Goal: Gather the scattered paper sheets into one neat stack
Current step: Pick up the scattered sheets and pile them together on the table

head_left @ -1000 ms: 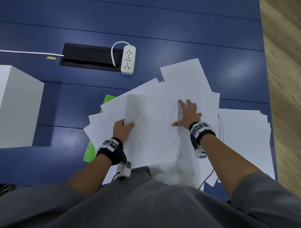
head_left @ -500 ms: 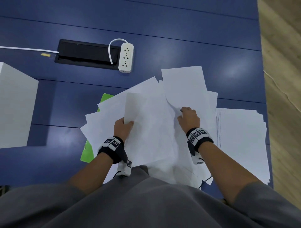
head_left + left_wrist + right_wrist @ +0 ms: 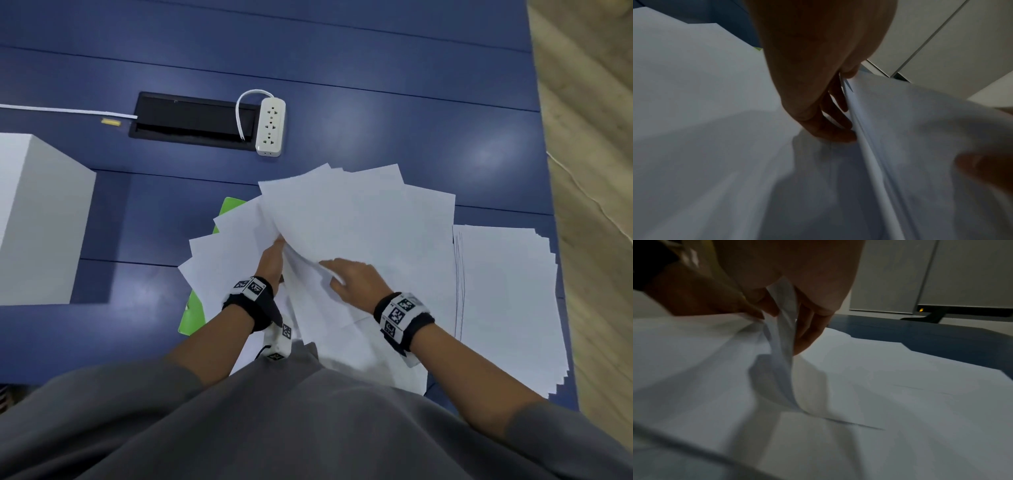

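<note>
Fanned white paper sheets (image 3: 359, 219) lie mid-surface, beside a squarer white paper pile (image 3: 507, 298). Left hand (image 3: 272, 257) pinches their lifted edge; right hand (image 3: 352, 277) pinches a curling corner. Best to draw the edges together gently and avoid creasing. Underneath, a green folder (image 3: 195, 315); beyond, dark blue surface (image 3: 376, 102), white power strip (image 3: 270, 126).

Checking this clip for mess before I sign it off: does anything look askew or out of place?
Yes. The loose white sheets are fanned at different angles, not squared, and bend upward where the left hand and right hand grip them. A green sheet pokes out beneath. The stack alongside has stepped edges.
</note>
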A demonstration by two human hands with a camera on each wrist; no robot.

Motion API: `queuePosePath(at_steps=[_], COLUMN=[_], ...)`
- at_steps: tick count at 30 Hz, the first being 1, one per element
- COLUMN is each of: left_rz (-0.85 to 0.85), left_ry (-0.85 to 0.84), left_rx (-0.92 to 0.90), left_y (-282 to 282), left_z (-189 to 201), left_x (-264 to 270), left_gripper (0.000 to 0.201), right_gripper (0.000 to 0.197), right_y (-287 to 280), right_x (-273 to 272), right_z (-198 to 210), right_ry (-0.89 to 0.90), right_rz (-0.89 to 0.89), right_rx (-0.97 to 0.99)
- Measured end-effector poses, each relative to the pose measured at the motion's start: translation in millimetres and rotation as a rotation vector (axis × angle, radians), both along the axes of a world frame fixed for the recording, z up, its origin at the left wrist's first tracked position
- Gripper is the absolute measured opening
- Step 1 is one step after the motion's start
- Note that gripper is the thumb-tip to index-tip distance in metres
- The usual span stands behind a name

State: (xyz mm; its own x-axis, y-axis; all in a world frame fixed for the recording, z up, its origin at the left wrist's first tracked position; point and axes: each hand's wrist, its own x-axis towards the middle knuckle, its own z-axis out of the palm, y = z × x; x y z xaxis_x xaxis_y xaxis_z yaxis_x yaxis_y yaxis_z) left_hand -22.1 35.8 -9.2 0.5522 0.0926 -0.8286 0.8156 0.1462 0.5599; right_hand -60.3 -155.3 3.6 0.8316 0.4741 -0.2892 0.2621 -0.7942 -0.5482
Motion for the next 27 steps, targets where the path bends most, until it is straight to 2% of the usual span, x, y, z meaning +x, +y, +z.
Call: queuePosePath(at_steps=[3, 5, 9, 13, 15, 17, 19, 20, 21, 23, 25, 27], left_rz=[0.096, 0.112, -0.034, -0.27, -0.274, -0.249, -0.233, -0.237, -0.242, -0.272, -0.319, -0.36], left_ry=[-0.014, -0.044, -0.204, -0.344, -0.381, -0.391, -0.393, -0.395, -0.395, -0.385, -0.387, -0.393], left_rx=[-0.155, -0.182, 0.028, 0.227, 0.219, 0.189, 0.137, 0.106, 0.075, 0.01, -0.064, -0.149], left_y=[5, 8, 5, 2, -1, -2, -3, -4, -5, -11, -23, -42], left_z=[-7, -11, -15, -21, -18, -14, -8, -5, -3, 3, 8, 14], left_x=[-4, -6, -12, -16, -16, -14, -12, -11, -9, -7, -5, -5], left_gripper=[0.055, 0.053, 0.042, 0.052, 0.048, 0.044, 0.041, 0.04, 0.039, 0.04, 0.046, 0.062], right_gripper=[0.042, 0.044, 0.045, 0.061, 0.057, 0.041, 0.019, 0.012, 0.017, 0.044, 0.068, 0.081], right_y=[10, 13, 19, 15, 6, -9, -29, -41, -51, -73, -94, -115], right_x=[-16, -23, -31, -28, -24, -21, -20, -21, -21, -23, -27, -35], right_z=[-2, -3, -4, 10, 19, 21, 11, 9, 6, 8, 9, 9], right_ry=[0.114, 0.188, 0.321, 0.669, 0.652, 0.444, 0.257, 0.212, 0.192, 0.227, 0.303, 0.368], right_rz=[0.088, 0.086, 0.144, 0.064, -0.038, -0.221, -0.528, -0.684, -0.799, -0.94, -1.018, -1.032], right_rx=[-0.03, -0.024, -0.042, 0.004, 0.014, -0.007, 0.02, 0.105, 0.197, 0.367, 0.481, 0.574])
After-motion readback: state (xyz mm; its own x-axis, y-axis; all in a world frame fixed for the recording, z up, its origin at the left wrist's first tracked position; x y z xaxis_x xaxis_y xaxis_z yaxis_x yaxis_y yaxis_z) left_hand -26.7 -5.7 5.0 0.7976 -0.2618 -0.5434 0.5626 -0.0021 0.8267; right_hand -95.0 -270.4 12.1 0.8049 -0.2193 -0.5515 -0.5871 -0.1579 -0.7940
